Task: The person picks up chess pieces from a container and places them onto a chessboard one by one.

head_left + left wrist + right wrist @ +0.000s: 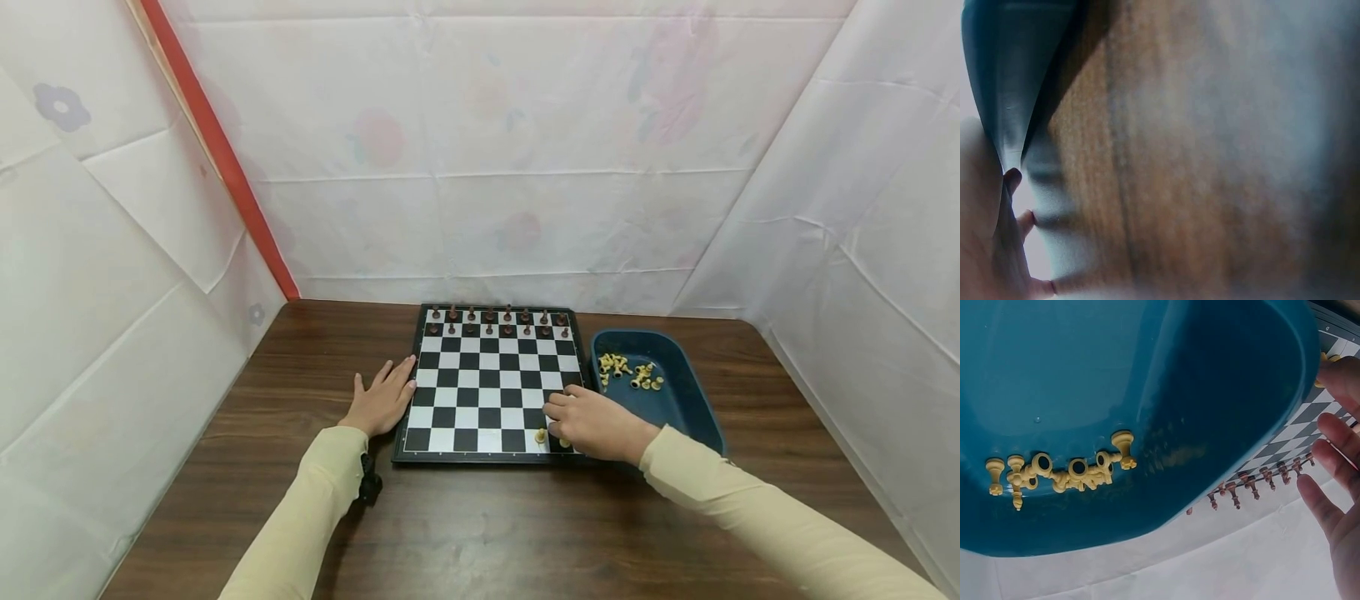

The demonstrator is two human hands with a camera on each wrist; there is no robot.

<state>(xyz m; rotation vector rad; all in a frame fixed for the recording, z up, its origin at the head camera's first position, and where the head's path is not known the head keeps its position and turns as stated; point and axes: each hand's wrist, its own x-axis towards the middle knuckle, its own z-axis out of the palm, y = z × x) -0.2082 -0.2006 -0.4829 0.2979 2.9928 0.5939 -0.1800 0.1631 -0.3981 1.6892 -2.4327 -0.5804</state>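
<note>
Fingers of the right hand pinch a pale chess piece at the chessboard near-right corner; left hand lies flat, fingers released, against its left edge.

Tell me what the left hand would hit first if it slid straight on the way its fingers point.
Likely the chessboard: the left hand lies flat on the table, its fingers angled toward the board's left edge, seemingly touching it already, though depth is unclear.

Across the chessboard, the middle ranks lie open for a hand to pass. Dark pieces block its far two rows; one cream piece stands near its front right corner. The blue tray crowds its right edge.
</note>
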